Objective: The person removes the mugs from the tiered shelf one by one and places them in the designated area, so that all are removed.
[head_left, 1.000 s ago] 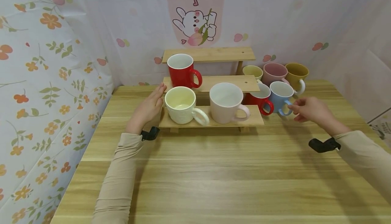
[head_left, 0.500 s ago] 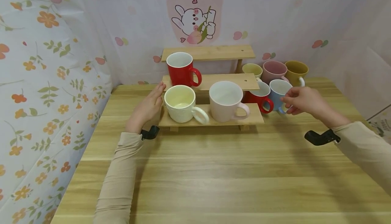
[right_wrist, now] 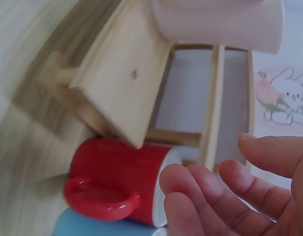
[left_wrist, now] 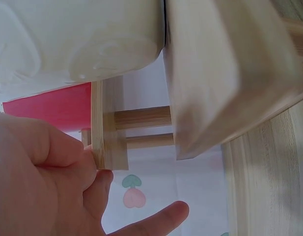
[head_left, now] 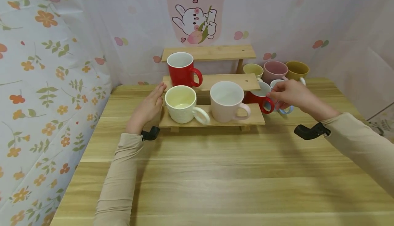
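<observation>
My left hand (head_left: 147, 108) rests with fairly straight fingers against the left end of the middle shelf of a three-step wooden rack (head_left: 212, 82); the left wrist view shows fingertips at the plank's end (left_wrist: 109, 152). My right hand (head_left: 292, 96) hovers, thumb and fingers apart, holding nothing, by the rim of a red mug (right_wrist: 122, 172) standing beside the rack. A light blue mug (right_wrist: 92, 226) next to it is partly hidden behind this hand. On the rack stand another red mug (head_left: 181, 71), a cream mug (head_left: 181, 108) and a pale pink mug (head_left: 226, 104).
Behind the right hand stand a yellow mug (head_left: 253, 70), a pink mug (head_left: 275, 70) and a mustard mug (head_left: 297, 69). The wooden table (head_left: 200, 174) extends in front of the rack. Floral cloth (head_left: 46, 82) hangs at the left and behind.
My right hand has moved left, from the blue mug's handle to the red mug beside the rack. The left hand has stayed against the rack.
</observation>
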`<action>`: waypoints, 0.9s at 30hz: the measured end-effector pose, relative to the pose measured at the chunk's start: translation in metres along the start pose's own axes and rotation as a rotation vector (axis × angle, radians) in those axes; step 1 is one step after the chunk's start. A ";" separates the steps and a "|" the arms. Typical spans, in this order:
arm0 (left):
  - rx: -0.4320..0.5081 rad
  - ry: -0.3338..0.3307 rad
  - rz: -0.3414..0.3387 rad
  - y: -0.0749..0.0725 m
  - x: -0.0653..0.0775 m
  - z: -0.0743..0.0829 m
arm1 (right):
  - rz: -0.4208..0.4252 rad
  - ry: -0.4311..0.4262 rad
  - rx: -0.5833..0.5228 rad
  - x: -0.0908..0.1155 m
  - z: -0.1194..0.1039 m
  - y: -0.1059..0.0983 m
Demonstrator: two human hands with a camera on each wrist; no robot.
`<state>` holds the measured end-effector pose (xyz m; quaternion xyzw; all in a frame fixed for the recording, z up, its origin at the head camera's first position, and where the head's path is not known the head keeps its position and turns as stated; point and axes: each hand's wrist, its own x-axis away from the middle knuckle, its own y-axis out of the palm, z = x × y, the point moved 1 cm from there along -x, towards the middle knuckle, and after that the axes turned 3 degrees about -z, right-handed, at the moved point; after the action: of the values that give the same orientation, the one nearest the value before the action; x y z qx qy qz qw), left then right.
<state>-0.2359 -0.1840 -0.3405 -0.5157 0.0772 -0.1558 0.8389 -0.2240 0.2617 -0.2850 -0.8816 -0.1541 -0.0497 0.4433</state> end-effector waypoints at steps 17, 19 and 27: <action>0.004 -0.001 -0.004 0.003 0.001 -0.003 | -0.044 -0.039 0.031 -0.022 -0.075 -0.009; 0.005 0.003 0.004 0.002 0.001 -0.003 | -0.061 -0.033 0.024 -0.025 -0.082 -0.010; 0.007 0.012 0.011 0.000 0.001 -0.002 | -0.117 -0.017 0.009 -0.035 -0.107 -0.015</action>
<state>-0.2359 -0.1859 -0.3410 -0.5115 0.0846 -0.1547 0.8410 -0.2566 0.1771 -0.2173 -0.8695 -0.2093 -0.0674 0.4423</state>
